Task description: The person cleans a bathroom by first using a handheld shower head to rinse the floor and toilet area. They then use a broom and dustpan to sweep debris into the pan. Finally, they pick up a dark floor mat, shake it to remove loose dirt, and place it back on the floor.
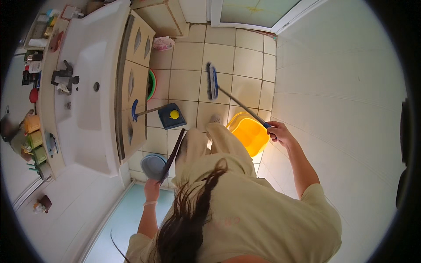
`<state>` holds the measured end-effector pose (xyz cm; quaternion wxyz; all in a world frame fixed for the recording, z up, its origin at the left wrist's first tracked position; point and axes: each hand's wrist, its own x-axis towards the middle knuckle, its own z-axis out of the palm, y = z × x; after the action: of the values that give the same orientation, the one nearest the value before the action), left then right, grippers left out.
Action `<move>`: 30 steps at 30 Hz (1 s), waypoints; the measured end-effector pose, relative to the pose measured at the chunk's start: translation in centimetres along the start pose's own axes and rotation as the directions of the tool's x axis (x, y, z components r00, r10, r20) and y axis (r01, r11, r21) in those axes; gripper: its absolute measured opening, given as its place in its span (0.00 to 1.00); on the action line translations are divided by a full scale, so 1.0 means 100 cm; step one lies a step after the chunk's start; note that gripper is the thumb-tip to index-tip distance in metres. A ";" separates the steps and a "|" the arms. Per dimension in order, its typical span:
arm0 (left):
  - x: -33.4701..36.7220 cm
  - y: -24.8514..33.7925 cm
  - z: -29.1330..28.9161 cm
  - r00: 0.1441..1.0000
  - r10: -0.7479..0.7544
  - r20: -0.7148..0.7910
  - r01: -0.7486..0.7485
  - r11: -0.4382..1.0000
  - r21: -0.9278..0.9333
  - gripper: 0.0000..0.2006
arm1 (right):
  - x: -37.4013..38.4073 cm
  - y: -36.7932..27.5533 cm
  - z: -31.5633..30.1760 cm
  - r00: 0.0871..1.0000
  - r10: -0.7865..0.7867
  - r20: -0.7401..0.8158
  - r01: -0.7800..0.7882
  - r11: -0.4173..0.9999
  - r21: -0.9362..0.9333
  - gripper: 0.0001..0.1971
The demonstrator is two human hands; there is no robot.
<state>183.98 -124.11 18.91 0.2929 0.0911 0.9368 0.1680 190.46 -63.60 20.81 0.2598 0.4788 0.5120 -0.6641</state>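
We look down at a tiled floor point(186, 83), where our right hand point(282, 133), at 3 o'clock, has its fingers curled closed around the handle of a long brush point(212, 81). The brush's blue head is up at 12 o'clock, over the tiles, and we can't tell if it touches them. Our left hand point(152, 190), near 7 o'clock, is by the low end of a dark stick point(174, 151); its fingers are hard to see, so we can't tell how far open they are or if they grip it. We think the work with the brush is under way and not done, since the brush is out and in our hand. The blue dustpan point(166, 122), at 10 o'clock, has no hand on it, so any job for it looks left to do. We can't tell how much floor is done.
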 end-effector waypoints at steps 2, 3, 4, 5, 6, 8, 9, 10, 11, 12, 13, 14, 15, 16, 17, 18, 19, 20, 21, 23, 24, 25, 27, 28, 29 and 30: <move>0.020 0.020 -0.003 1.000 0.012 0.012 -0.012 1.000 -0.012 0.05 | 0.012 -0.011 -0.008 0.999 -0.012 0.034 0.009 0.998 0.068 0.14; 0.033 0.031 -0.005 1.000 0.009 0.016 -0.008 1.000 -0.001 0.05 | 0.023 -0.019 -0.003 0.998 -0.006 0.057 0.002 0.998 0.068 0.14; 0.044 0.042 -0.008 1.000 0.002 0.018 -0.002 1.000 0.009 0.05 | 0.038 -0.025 -0.001 0.997 0.000 0.083 -0.005 0.998 0.065 0.13; 0.058 0.053 -0.013 1.000 0.000 0.022 0.000 1.000 0.019 0.05 | 0.082 -0.025 -0.003 0.998 0.042 0.043 -0.039 0.996 -0.081 0.12; 0.076 0.064 -0.017 0.999 0.019 0.037 -0.020 0.999 0.035 0.05 | 0.129 -0.025 -0.007 0.999 -0.041 0.028 0.045 0.988 -0.148 0.12; 0.112 0.086 -0.023 0.996 0.061 0.073 -0.065 0.996 0.063 0.05 | 0.209 -0.034 0.004 0.798 -0.596 -0.094 0.393 0.632 -0.668 0.13; 0.121 0.087 -0.022 0.995 0.065 0.070 -0.070 0.995 0.070 0.05 | 0.238 -0.063 0.018 0.845 -0.517 -0.138 0.309 0.681 -0.664 0.15; 0.135 0.087 -0.019 0.995 0.077 0.069 -0.082 0.994 0.074 0.05 | 0.261 -0.093 0.034 0.880 -0.437 -0.188 0.218 0.721 -0.658 0.18; 0.150 0.088 -0.019 0.994 0.091 0.063 -0.096 0.992 0.076 0.05 | 0.280 -0.120 0.043 0.897 -0.408 -0.168 0.204 0.722 -0.661 0.18; 0.165 0.092 -0.022 0.992 0.121 0.046 -0.124 0.989 0.080 0.05 | 0.296 -0.148 0.048 0.912 -0.379 -0.156 0.187 0.722 -0.666 0.19; 0.174 0.097 -0.025 0.988 0.150 0.030 -0.152 0.985 0.085 0.05 | 0.313 -0.176 0.053 0.926 -0.350 -0.143 0.169 0.722 -0.671 0.19; 0.192 0.107 -0.026 0.982 0.186 0.011 -0.186 0.979 0.081 0.05 | 0.336 -0.203 0.053 0.887 -0.450 -0.105 0.211 0.597 -0.774 0.18; 0.201 0.125 -0.034 0.996 0.088 0.022 -0.089 0.995 0.049 0.05 | 0.358 -0.212 0.054 0.854 -0.518 -0.052 0.230 0.464 -0.856 0.17; 0.216 0.132 -0.032 0.998 0.062 0.007 -0.063 0.997 0.053 0.05 | 0.381 -0.223 0.052 0.818 -0.575 0.012 0.238 0.319 -0.917 0.16; 0.219 0.133 -0.031 1.000 0.015 0.003 -0.015 0.998 0.064 0.05 | 0.398 -0.231 0.062 0.849 -0.528 -0.001 0.219 0.355 -0.909 0.16; 0.233 0.140 -0.035 1.000 -0.021 -0.013 0.022 0.997 0.074 0.05 | 0.414 -0.250 0.070 0.871 -0.491 -0.020 0.198 0.387 -0.901 0.15; 0.249 0.144 -0.044 0.993 -0.025 0.118 0.017 0.998 0.063 0.06 | 0.427 -0.267 0.071 0.890 -0.453 -0.040 0.173 0.418 -0.892 0.15; 0.252 0.137 -0.042 0.995 0.035 0.090 -0.045 0.992 0.119 0.06 | 0.437 -0.279 0.070 0.908 -0.410 -0.080 0.120 0.440 -0.890 0.15; 0.256 0.136 -0.047 0.992 0.104 0.070 -0.115 0.977 0.177 0.07 | 0.442 -0.288 0.064 0.921 -0.367 -0.128 0.061 0.463 -0.884 0.14; 0.278 0.159 -0.062 0.982 -0.004 0.188 -0.038 0.975 0.219 0.08 | 0.458 -0.274 0.026 0.931 -0.312 -0.189 -0.026 0.460 -0.887 0.15; 0.288 0.166 -0.066 0.994 0.079 0.073 -0.093 0.972 0.217 0.08 | 0.467 -0.254 -0.010 0.930 -0.310 -0.197 -0.046 0.433 -0.900 0.15; 0.296 0.171 -0.068 0.986 0.157 -0.058 -0.141 0.966 0.218 0.07 | 0.470 -0.231 -0.046 0.931 -0.352 -0.098 0.009 0.292 -0.956 0.15; 0.307 0.178 -0.076 0.975 0.159 -0.156 -0.133 0.977 0.164 0.06 | 0.446 -0.208 -0.093 0.926 -0.342 -0.158 -0.039 0.331 -0.943 0.16; 0.317 0.181 -0.083 0.987 0.107 -0.118 -0.096 0.990 0.100 0.06 | 0.424 -0.206 -0.110 0.931 -0.313 -0.187 -0.071 0.349 -0.934 0.16; 0.326 0.186 -0.090 0.995 0.065 -0.075 -0.062 0.997 0.035 0.05 | 0.403 -0.202 -0.128 0.917 -0.285 -0.280 -0.151 0.401 -0.903 0.16; 0.336 0.192 -0.096 0.999 0.033 -0.024 -0.034 0.999 -0.029 0.05 | 0.383 -0.195 -0.148 0.891 -0.249 -0.378 -0.237 0.455 -0.858 0.16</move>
<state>152.53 -99.77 16.03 0.2805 0.1006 0.9359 0.1877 164.05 -37.67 -5.56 0.3414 0.4102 0.8290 -0.1673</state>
